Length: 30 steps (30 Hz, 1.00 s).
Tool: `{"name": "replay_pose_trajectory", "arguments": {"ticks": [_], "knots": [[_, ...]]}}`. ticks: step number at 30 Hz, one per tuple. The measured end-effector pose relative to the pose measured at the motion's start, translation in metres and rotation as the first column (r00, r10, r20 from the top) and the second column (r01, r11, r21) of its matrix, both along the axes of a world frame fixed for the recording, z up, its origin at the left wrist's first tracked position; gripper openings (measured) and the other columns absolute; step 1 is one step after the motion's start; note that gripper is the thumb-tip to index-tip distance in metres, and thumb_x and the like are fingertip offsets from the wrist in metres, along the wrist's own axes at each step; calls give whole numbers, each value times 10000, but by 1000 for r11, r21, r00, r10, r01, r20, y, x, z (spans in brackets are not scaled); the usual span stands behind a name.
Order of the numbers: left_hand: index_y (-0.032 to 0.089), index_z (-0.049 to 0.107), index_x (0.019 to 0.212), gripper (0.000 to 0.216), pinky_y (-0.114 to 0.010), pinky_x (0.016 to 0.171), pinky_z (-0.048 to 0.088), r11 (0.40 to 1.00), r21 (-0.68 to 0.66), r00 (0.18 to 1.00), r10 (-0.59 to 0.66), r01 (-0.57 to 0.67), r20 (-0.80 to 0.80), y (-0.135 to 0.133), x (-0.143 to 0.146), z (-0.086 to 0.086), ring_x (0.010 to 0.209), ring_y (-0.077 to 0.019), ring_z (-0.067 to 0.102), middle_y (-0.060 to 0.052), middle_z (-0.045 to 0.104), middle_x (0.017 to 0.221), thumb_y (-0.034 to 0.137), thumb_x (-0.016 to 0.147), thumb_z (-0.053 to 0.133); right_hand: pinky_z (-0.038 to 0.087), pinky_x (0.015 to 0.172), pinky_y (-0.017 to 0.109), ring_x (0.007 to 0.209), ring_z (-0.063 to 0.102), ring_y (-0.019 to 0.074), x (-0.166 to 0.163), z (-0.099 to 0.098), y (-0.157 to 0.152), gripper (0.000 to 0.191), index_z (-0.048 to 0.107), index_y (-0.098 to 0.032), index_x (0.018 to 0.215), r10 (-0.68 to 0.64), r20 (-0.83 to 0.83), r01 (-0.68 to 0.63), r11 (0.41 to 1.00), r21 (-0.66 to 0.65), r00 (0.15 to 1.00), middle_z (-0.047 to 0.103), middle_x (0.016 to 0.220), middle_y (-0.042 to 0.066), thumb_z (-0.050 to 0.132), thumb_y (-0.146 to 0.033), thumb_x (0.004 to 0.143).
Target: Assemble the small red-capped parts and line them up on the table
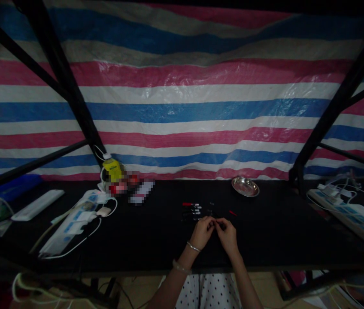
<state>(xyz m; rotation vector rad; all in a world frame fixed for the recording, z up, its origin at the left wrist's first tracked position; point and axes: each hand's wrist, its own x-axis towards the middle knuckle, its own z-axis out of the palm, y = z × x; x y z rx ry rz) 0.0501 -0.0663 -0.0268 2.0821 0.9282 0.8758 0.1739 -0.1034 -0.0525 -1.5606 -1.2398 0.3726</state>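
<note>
Over the dark tabletop (pixel 265 231), my left hand (pixel 203 231) and my right hand (pixel 226 232) meet fingertip to fingertip. Both are closed in a pinch, and what sits between the fingers is too small and dark to name. Just beyond my left hand lie several small pen-like pieces with silvery ends, among them a red one (pixel 188 204) and a black one (pixel 191 213). A thin red piece (pixel 232 213) rests past my right hand. Small clear bits (pixel 211 204) lie beyond my fingers, hard to make out.
A shiny round metal dish (pixel 245 187) stands at the back right. On the left are a white power strip (pixel 62 227) with cables, a yellow-labelled bottle (pixel 113 168) and a white box (pixel 38 205). Another power strip (pixel 352 210) lies far right. Black frame posts (pixel 72 94) flank the table.
</note>
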Motion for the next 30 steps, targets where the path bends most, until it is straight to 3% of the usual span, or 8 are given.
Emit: {"name": "replay_pose_trajectory", "arguments": {"ticks": [9, 13, 16, 20, 24, 27, 30], "knots": [[173, 594, 1069, 318, -279, 719, 465, 997, -1, 994, 73, -73, 78, 0, 2, -12, 732, -141, 554, -26, 595, 804, 77, 781, 498, 475, 624, 293, 640, 592, 179, 0, -1, -2, 285, 633, -154, 759, -41, -193, 55, 996, 66, 980, 655, 693, 55, 556, -428, 748], [184, 667, 946, 221, -285, 722, 475, 998, 9, 994, 60, -62, 90, 2, 1, -11, 754, -149, 567, -46, 611, 826, 134, 821, 492, 502, 668, 303, 712, 640, 193, -3, 4, -4, 349, 628, -135, 944, 20, -314, 20, 992, 124, 949, 685, 765, 77, 576, -422, 752], [189, 679, 948, 238, -277, 711, 478, 999, 5, 993, 42, -43, 113, 3, 0, -10, 766, -147, 564, -51, 604, 842, 154, 846, 467, 510, 714, 322, 774, 646, 200, -4, 7, -6, 440, 595, -130, 1126, 35, -240, -13, 995, 95, 970, 694, 870, 103, 539, -406, 789], [186, 670, 975, 252, -272, 717, 475, 999, -2, 988, 35, -35, 147, 3, 0, -12, 777, -141, 552, -49, 579, 852, 145, 851, 453, 474, 851, 362, 955, 605, 213, -4, 6, -10, 391, 605, -174, 1157, 55, -22, -53, 994, 91, 998, 658, 1065, 117, 463, -355, 841], [173, 671, 930, 262, -277, 751, 467, 1000, 6, 988, 15, -16, 154, 2, 1, -9, 803, -144, 541, -55, 559, 852, 125, 859, 424, 426, 927, 402, 1003, 585, 207, -6, 4, -10, 385, 576, -207, 1197, 120, 92, -124, 992, 35, 988, 646, 1108, 94, 402, -281, 862], [167, 666, 897, 247, -287, 770, 467, 1000, 1, 984, 27, -28, 174, 1, 1, -6, 820, -149, 542, -56, 555, 857, 120, 854, 427, 437, 909, 407, 996, 588, 216, -7, 3, -9, 374, 587, -212, 1173, 118, 79, -118, 993, -3, 990, 641, 1108, 93, 406, -288, 855], [173, 654, 908, 221, -293, 784, 468, 999, -3, 981, 48, -49, 188, 1, 0, -4, 839, -152, 550, -53, 563, 884, 129, 848, 446, 480, 839, 373, 925, 622, 216, -7, 2, -8, 350, 585, -179, 1116, 59, -76, -57, 998, 21, 995, 662, 1009, 105, 447, -340, 838]]}}
